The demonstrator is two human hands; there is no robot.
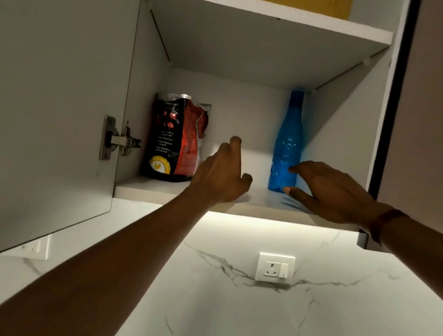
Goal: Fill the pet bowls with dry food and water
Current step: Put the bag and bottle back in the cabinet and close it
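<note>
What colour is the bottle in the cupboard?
Blue, cap included; the bottle shows only in the head view.

Cabinet shelf [159, 189]: food bag [173, 138] far left, bottle [286, 147] far right; wall socket [275, 268] below shelf.

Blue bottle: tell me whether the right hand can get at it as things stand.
Probably yes. The right hand is open right beside the blue bottle, its fingers and thumb at the bottle's lower part. Nothing stands between them on the shelf, and the food bag is well off to the left.
</note>
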